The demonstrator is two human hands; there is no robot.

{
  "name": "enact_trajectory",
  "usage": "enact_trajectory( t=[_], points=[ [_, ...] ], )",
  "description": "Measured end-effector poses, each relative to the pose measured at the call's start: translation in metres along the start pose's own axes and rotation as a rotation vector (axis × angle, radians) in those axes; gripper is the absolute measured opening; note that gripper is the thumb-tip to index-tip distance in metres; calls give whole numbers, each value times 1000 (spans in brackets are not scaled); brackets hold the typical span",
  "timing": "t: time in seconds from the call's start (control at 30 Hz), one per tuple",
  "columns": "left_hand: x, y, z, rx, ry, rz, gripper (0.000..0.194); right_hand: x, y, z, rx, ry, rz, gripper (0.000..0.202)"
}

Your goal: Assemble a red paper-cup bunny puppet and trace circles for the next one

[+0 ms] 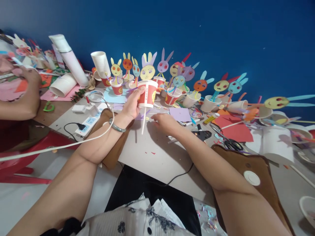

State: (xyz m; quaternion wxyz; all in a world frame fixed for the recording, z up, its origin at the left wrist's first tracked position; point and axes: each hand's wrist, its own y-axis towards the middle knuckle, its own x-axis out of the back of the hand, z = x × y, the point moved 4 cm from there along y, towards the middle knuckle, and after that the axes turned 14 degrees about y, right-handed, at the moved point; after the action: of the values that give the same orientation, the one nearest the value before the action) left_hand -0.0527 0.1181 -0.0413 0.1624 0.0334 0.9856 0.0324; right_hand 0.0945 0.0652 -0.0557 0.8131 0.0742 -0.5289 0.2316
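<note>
At the center of the frame, the left hand (133,104) is gripping a red-and-white paper cup (148,94), holding it upright above the counter (137,149). A yellow bunny face (147,72) with yellow and purple ears is showing just over the cup's rim, and a white stick (144,123) is poking down from below the cup, leaning slightly. The right hand (162,123) is reaching in at the center, to the right of the stick, its fingers partly curling low over the counter near a small pale-yellow piece (147,118); whether they are pinching anything is impossible to tell.

Behind the hands, other bunny figures on cups are standing in a curving row from upper center toward the right edge, against a blue wall (197,26). A stack of white cups (100,64) is leaning at upper left, with a tall flask (70,59) tilting farther left. Purple paper (180,114) is lying right of center, and red paper (233,127) is lying farther right, with black-handled scissors (232,143) resting by its lower left edge. At left of center, a white power strip (90,121) is holding a black plug (80,126). At the left edge, another person's arm (22,108) is extending over pink paper.
</note>
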Motion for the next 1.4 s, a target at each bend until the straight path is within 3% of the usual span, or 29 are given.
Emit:
enact_trajectory(
  t=[0.23,0.37,0.47,0.6,0.73,0.8,0.87,0.9,1.0,1.07,1.2,1.4],
  points=[
    [-4,-3,-2,50,-35,-1,23,-12,58,-7,-37,126,-24,22],
    [-4,-1,0,69,2,31,20,-15,64,-10,-56,204,-49,8],
    [-2,2,2,102,32,46,18,-10,56,-18,-91,294,-92,9],
    [-2,3,4,117,77,103,21,2,25,-30,-115,454,-157,10],
    [-4,-1,9,158,185,199,26,7,-25,-31,-112,565,-268,10],
    [-5,-3,13,202,277,209,25,12,-57,-25,2,582,-497,10],
    [-5,-5,17,237,351,198,21,17,-93,-13,198,322,-764,5],
    [-5,-6,19,251,368,196,19,17,-110,-4,340,156,-835,5],
    [-5,-6,26,291,362,183,16,10,-154,17,785,-232,-818,20],
    [-4,-4,32,311,361,170,19,9,-174,22,934,-314,-775,24],
    [-2,0,43,343,367,155,26,11,-193,25,964,-305,-687,26],
    [-2,1,48,323,384,132,23,4,-202,28,969,-396,-593,26]
  ],
)
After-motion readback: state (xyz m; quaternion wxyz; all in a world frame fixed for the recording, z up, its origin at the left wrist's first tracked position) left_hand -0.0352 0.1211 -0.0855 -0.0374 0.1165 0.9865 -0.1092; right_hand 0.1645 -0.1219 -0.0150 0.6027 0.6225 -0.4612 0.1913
